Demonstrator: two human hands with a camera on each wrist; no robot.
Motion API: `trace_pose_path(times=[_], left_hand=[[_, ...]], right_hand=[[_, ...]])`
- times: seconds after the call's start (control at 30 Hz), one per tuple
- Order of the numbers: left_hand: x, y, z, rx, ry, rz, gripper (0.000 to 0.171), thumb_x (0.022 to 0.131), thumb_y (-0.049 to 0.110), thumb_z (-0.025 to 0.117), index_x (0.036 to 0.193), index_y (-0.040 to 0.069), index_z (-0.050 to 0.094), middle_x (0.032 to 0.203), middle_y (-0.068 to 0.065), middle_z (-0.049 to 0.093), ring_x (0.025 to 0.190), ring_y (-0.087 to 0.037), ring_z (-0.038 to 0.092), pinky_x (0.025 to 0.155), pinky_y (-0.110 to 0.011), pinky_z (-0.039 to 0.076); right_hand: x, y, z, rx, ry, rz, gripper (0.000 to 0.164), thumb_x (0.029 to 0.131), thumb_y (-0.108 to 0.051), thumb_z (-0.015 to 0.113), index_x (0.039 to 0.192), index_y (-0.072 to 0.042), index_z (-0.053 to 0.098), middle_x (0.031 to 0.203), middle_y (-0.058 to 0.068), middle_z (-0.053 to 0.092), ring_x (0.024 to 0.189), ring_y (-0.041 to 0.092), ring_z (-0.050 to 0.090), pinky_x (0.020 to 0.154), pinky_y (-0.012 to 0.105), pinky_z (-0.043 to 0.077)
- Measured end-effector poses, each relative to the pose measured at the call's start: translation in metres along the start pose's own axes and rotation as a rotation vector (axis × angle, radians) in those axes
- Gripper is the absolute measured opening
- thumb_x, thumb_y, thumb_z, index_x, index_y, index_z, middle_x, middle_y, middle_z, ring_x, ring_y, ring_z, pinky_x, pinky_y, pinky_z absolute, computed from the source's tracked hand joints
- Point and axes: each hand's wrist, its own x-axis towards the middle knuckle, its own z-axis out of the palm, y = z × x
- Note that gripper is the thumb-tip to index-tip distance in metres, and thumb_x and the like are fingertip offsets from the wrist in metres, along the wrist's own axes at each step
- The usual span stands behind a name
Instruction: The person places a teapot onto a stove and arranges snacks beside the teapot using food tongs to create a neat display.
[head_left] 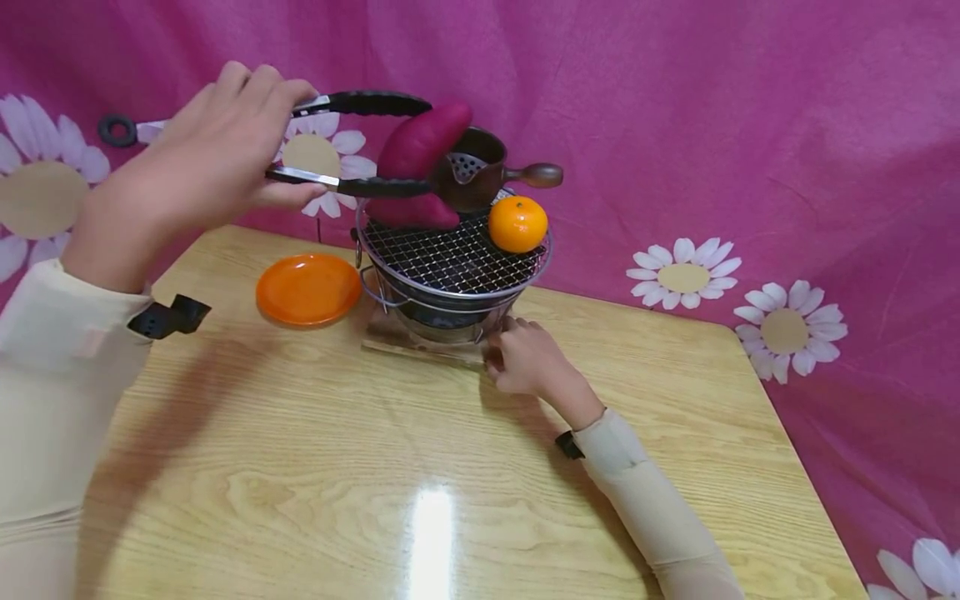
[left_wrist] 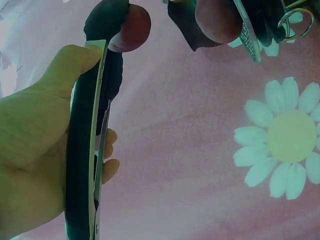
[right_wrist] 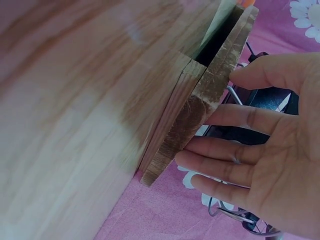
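Observation:
Metal tongs with black tips are in my left hand, raised at upper left; thumb and fingers grip their two arms. Between the tips is a purple-red sweet potato, over the left side of a round grill. A second sweet potato lies below it at the grill's left edge. On the mesh sit an orange mandarin and a brown side-handled pot. My right hand rests its extended fingertips along the edge of the wooden board under the grill.
An orange plate lies on the wooden table, left of the grill. A pink cloth with white daisies hangs right behind the table. Wire handles stick out from the grill's side.

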Motion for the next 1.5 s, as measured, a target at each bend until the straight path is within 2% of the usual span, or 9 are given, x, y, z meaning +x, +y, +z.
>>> trace_pose_path(times=[0.1,0.33,0.6,0.87,1.03,1.23,1.5], left_hand=[[0.004,0.002,-0.002,0.016,-0.016,0.026,0.083,0.091,0.029,0.076,0.151,-0.008,0.032,0.119,-0.028,0.044,0.109,-0.044,0.036,0.089,-0.054,0.04],[0.01,0.004,-0.003,0.085,-0.064,0.092,0.086,0.089,0.031,0.079,0.149,-0.011,0.033,0.128,-0.031,0.044,0.116,-0.048,0.037,0.101,-0.06,0.041],[0.017,0.006,0.001,0.135,-0.053,0.199,0.087,0.085,0.033,0.083,0.146,-0.01,0.037,0.123,-0.03,0.048,0.109,-0.047,0.04,0.091,-0.059,0.044],[0.021,0.006,0.006,0.164,-0.049,0.273,0.083,0.082,0.033,0.084,0.143,-0.007,0.043,0.117,-0.027,0.052,0.103,-0.044,0.043,0.08,-0.055,0.044],[0.022,0.009,0.009,0.19,-0.065,0.277,0.084,0.082,0.037,0.084,0.143,-0.005,0.046,0.122,-0.028,0.052,0.108,-0.046,0.044,0.086,-0.059,0.047],[0.023,0.014,0.011,0.187,-0.119,0.256,0.084,0.082,0.035,0.084,0.146,-0.005,0.045,0.13,-0.029,0.051,0.119,-0.047,0.043,0.095,-0.065,0.046],[0.022,0.015,0.012,0.18,-0.13,0.265,0.086,0.081,0.037,0.085,0.145,-0.004,0.046,0.129,-0.028,0.052,0.117,-0.046,0.044,0.091,-0.061,0.047]], right_hand=[[0.001,0.0,0.0,-0.002,0.006,-0.006,0.021,0.079,-0.021,0.069,0.066,-0.021,0.053,0.078,0.005,0.054,0.077,0.027,0.057,0.069,0.044,0.052],[0.001,0.0,0.001,-0.002,0.0,-0.008,0.023,0.079,-0.022,0.069,0.064,-0.021,0.052,0.077,0.004,0.054,0.076,0.028,0.057,0.067,0.044,0.051],[0.003,-0.001,0.001,-0.001,0.012,-0.015,0.025,0.078,-0.021,0.069,0.063,-0.021,0.049,0.077,0.004,0.054,0.074,0.026,0.055,0.066,0.044,0.052],[0.003,-0.002,0.0,-0.015,0.008,-0.019,0.024,0.079,-0.02,0.069,0.063,-0.021,0.051,0.077,0.003,0.054,0.075,0.027,0.056,0.067,0.044,0.052],[0.002,-0.003,0.0,-0.015,0.014,-0.027,0.023,0.078,-0.02,0.069,0.063,-0.021,0.052,0.075,0.002,0.053,0.074,0.028,0.056,0.065,0.044,0.051],[0.001,-0.003,-0.001,-0.008,0.02,-0.036,0.021,0.078,-0.02,0.068,0.063,-0.021,0.053,0.074,0.002,0.053,0.074,0.028,0.056,0.066,0.044,0.051],[0.001,-0.005,-0.001,0.002,0.024,-0.048,0.019,0.079,-0.019,0.067,0.065,-0.021,0.055,0.072,0.0,0.051,0.073,0.027,0.056,0.067,0.045,0.05]])
